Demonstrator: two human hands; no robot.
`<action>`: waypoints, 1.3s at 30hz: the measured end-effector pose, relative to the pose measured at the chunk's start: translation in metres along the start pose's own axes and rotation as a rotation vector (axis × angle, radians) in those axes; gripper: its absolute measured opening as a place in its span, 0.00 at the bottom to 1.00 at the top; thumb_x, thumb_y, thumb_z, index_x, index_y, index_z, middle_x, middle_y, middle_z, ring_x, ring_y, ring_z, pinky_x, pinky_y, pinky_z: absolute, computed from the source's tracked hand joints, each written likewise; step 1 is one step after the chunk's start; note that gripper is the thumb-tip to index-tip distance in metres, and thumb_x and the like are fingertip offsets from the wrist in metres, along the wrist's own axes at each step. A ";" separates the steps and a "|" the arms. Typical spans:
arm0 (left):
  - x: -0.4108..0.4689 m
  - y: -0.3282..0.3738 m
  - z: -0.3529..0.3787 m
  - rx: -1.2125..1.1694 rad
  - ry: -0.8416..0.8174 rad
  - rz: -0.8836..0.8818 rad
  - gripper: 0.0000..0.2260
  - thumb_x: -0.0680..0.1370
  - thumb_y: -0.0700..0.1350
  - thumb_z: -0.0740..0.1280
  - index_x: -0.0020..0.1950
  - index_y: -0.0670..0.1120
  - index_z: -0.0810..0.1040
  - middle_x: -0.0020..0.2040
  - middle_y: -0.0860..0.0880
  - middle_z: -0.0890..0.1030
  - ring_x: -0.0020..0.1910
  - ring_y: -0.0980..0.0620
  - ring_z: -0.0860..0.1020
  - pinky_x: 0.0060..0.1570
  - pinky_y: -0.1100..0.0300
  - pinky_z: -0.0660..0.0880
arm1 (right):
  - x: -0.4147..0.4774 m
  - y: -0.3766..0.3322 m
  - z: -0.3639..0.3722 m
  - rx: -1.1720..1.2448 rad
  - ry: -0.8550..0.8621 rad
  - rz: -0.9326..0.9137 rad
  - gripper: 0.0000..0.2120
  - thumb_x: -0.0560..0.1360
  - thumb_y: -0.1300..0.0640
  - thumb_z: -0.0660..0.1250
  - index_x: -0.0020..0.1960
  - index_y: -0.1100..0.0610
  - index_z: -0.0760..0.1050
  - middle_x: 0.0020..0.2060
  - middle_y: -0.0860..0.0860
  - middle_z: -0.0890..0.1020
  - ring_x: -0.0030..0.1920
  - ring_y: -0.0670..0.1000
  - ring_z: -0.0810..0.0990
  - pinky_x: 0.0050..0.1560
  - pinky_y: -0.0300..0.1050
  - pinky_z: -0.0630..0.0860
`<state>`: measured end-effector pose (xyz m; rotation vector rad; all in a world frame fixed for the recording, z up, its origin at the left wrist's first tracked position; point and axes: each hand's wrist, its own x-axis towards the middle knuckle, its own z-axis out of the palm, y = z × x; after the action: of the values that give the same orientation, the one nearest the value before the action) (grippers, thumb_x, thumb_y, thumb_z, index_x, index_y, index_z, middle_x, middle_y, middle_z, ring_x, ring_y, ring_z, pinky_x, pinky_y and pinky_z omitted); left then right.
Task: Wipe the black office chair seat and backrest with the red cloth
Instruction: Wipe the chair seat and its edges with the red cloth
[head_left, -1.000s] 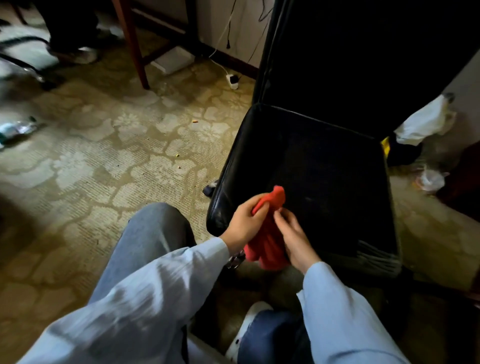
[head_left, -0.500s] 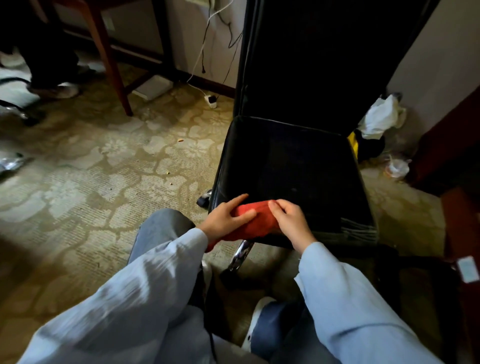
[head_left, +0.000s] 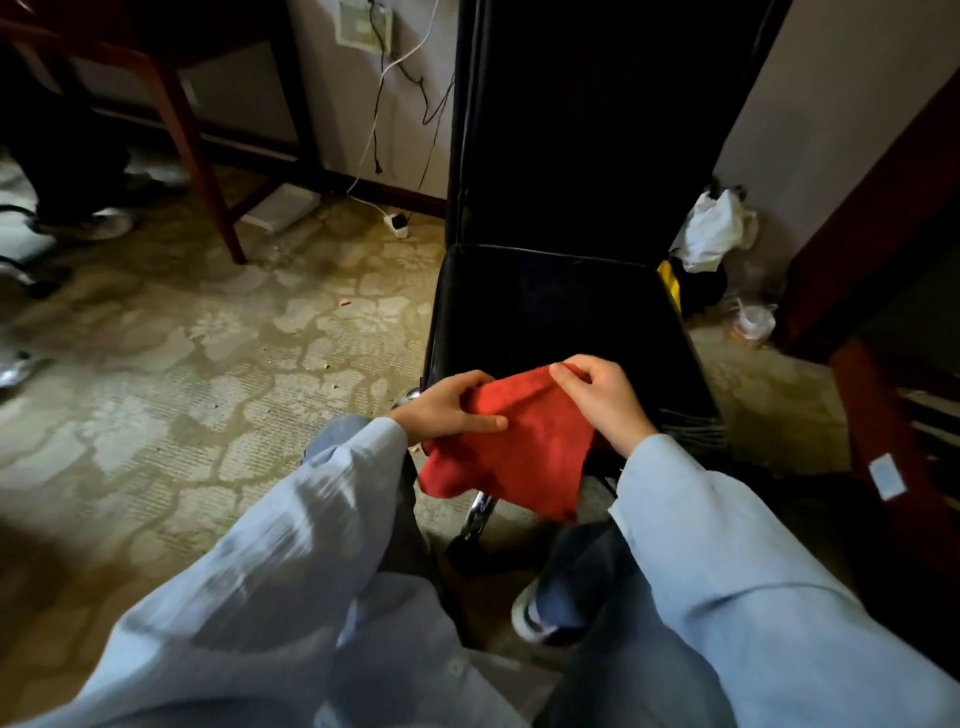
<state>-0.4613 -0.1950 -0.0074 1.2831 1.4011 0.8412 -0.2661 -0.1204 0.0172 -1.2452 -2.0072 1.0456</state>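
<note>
The black office chair stands in front of me, its seat (head_left: 556, 312) facing me and its tall backrest (head_left: 582, 119) upright against the wall. The red cloth (head_left: 524, 452) is spread between both hands over the seat's front edge and hangs down past it. My left hand (head_left: 447, 408) grips the cloth's left side, thumb on top. My right hand (head_left: 602, 397) pinches the cloth's upper right edge. Both sleeves are light blue.
Patterned carpet covers the floor to the left. A red-brown wooden table leg (head_left: 197, 156) and a person's shoes (head_left: 88, 223) are at far left. Cables and a plug (head_left: 397, 226) lie by the wall. White bags (head_left: 711, 228) sit right of the chair, beside dark red furniture (head_left: 883, 405).
The cloth was bunched up a second ago; now my hands have pulled it open and apart, spreading it wide at the seat's front edge. The view has tilted up.
</note>
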 end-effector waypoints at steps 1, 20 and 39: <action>0.001 0.004 -0.001 0.025 -0.008 -0.019 0.16 0.73 0.46 0.71 0.60 0.49 0.74 0.45 0.55 0.78 0.43 0.60 0.77 0.36 0.74 0.73 | 0.001 0.003 -0.003 -0.043 0.004 -0.002 0.08 0.77 0.55 0.65 0.40 0.52 0.77 0.34 0.45 0.79 0.38 0.44 0.78 0.43 0.44 0.73; 0.028 -0.010 0.065 -1.047 0.305 -0.259 0.26 0.79 0.62 0.53 0.55 0.43 0.79 0.50 0.42 0.82 0.49 0.45 0.82 0.51 0.50 0.75 | -0.025 0.013 0.063 0.017 -0.043 0.126 0.13 0.77 0.53 0.64 0.58 0.55 0.79 0.56 0.42 0.73 0.65 0.50 0.67 0.66 0.47 0.66; 0.096 -0.133 -0.085 -0.038 0.846 -0.064 0.22 0.68 0.52 0.67 0.62 0.60 0.73 0.51 0.48 0.81 0.50 0.49 0.80 0.53 0.50 0.78 | 0.078 0.082 0.087 0.028 -0.142 0.261 0.14 0.78 0.63 0.57 0.60 0.51 0.74 0.56 0.50 0.78 0.59 0.50 0.75 0.57 0.39 0.70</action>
<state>-0.5705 -0.1154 -0.1330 0.8589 2.0414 1.4512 -0.3265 -0.0564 -0.0949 -1.4840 -1.9615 1.3136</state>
